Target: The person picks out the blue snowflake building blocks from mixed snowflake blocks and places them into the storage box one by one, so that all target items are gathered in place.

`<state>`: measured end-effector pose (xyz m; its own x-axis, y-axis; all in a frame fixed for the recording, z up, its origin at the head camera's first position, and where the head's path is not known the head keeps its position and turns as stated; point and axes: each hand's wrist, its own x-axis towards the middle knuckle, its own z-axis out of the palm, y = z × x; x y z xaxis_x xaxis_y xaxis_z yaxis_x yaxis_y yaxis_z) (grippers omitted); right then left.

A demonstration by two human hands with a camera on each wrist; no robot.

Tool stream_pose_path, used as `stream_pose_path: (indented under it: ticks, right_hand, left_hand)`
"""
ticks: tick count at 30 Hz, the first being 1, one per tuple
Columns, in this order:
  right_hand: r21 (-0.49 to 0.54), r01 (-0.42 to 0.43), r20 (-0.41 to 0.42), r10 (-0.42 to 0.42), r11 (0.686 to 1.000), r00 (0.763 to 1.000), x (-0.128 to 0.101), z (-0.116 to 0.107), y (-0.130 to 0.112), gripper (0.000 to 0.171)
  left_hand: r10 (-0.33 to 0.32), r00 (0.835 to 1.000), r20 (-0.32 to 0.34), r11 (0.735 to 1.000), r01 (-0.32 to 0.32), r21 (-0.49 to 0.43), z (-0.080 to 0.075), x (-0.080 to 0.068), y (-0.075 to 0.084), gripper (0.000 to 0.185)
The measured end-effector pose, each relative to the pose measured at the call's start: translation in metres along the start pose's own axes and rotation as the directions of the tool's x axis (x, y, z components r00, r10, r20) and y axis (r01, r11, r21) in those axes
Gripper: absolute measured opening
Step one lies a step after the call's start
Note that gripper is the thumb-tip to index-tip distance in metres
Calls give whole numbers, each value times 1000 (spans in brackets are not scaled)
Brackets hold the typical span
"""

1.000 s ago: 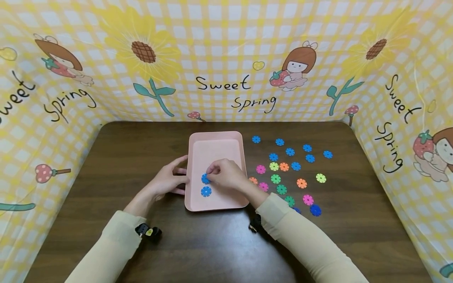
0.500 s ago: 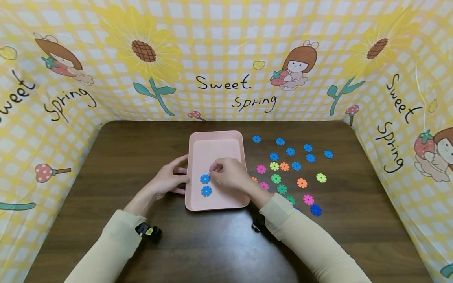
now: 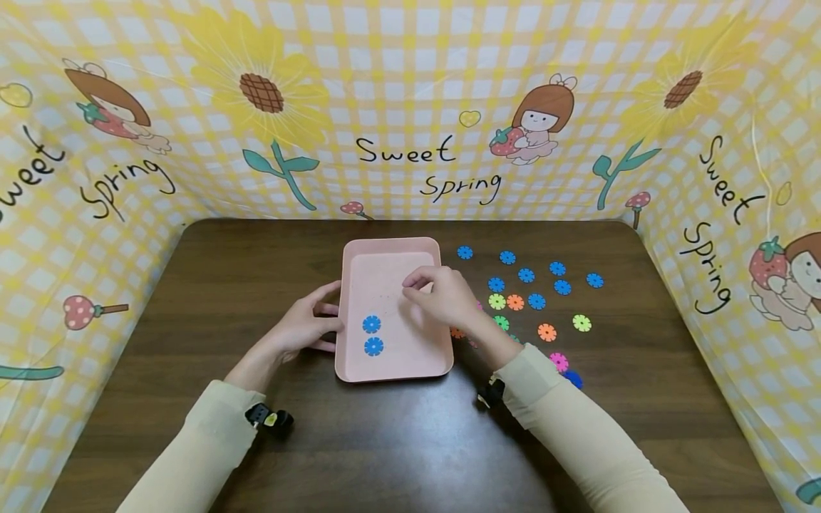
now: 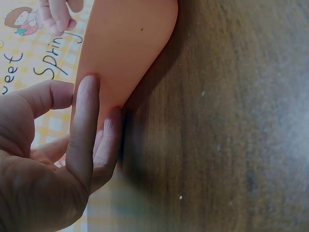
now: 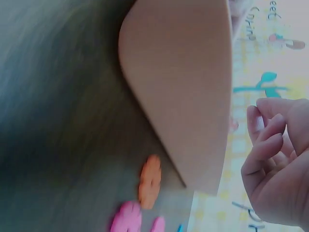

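A pink tray [image 3: 413, 356] lies on the brown table with two blue notched discs [image 3: 371, 324] inside, one behind the other near its left wall. My left hand [image 3: 306, 324] rests against the tray's left side; in the left wrist view its extended fingers [image 4: 84, 116] touch the outer wall. Over the right half of the tray hovers my right hand [image 3: 442, 296], with nothing held. From the right wrist, that hand [image 5: 280, 174] shows loosely bent fingers above the tray's rim level.
Right of the tray, several more notched discs are scattered: blue [image 3: 536, 301], orange [image 3: 546, 332], yellow-green [image 3: 581, 323], pink [image 3: 559, 362], and a dark blue one [image 3: 573, 380] partly behind the right sleeve. A yellow checked cloth [image 3: 410, 92] surrounds the table's back and sides.
My right hand has let go of the rear blue disc and moved up and to the right, uncovering it. The left hand stays at the tray's side.
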<state>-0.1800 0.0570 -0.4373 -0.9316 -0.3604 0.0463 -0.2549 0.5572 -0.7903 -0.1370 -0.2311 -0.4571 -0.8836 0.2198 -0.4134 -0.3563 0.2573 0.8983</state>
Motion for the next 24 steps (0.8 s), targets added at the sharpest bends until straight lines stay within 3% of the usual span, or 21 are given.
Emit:
stream_pose_path:
  ticks: [7, 14, 24]
  right_hand:
    - [-1, -28, -94, 28, 1000, 995, -3, -24, 26, 10]
    - [3, -122, -124, 122, 992, 985, -8, -46, 53, 13]
    - [-105, -213, -155, 196, 971, 968, -19, -71, 91, 26]
  left_hand:
    - [2, 1000, 2, 1000, -2, 4, 0, 0, 0, 88]
    - [-7, 1000, -8, 1000, 7, 7, 1, 0, 1, 88]
    - [-3, 1000, -2, 1000, 3, 10, 0, 0, 0, 89]
